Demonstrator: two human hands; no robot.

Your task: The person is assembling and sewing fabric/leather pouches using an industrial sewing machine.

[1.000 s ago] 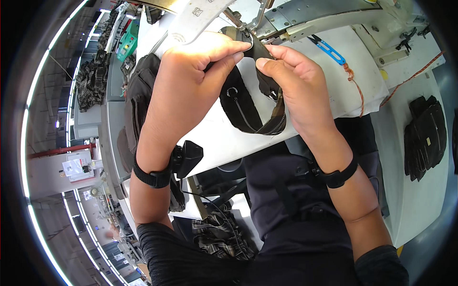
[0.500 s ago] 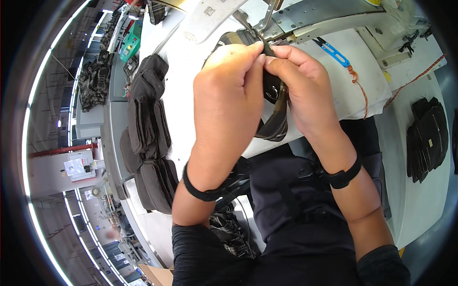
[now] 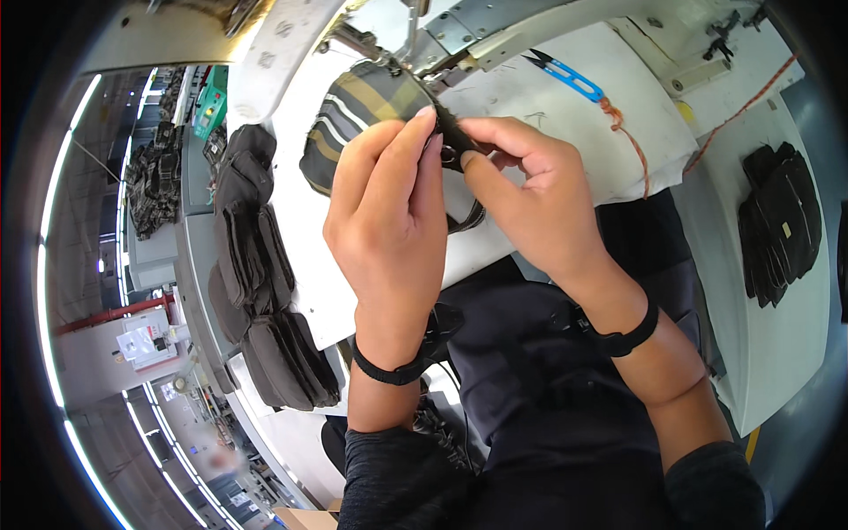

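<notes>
A plaid fabric piece [image 3: 382,88] in grey, tan and white, probably a small pouch, lies on the white table below the sewing machine's needle area [image 3: 402,66]. Its dark edge runs between my two hands. The fingers of my left hand [image 3: 389,199] are pinched on this edge, over the plaid face. My right hand [image 3: 543,199] pinches the same dark edge from the other side, thumb and forefinger together. Between the fingertips a small shiny metal part [image 3: 448,155] shows. Part of the fabric is hidden under my left hand.
Blue thread snips [image 3: 570,78] on an orange cord [image 3: 631,146] lie right of the machine bed [image 3: 481,31]. Stacked dark fabric pouches [image 3: 256,256] line the table's left side. More dark flat pieces [image 3: 782,221] lie on a white surface at the right.
My hands have shifted a little left and down in the picture, and the left fingers have straightened. More of the plaid face shows now. The whole view has also shifted.
</notes>
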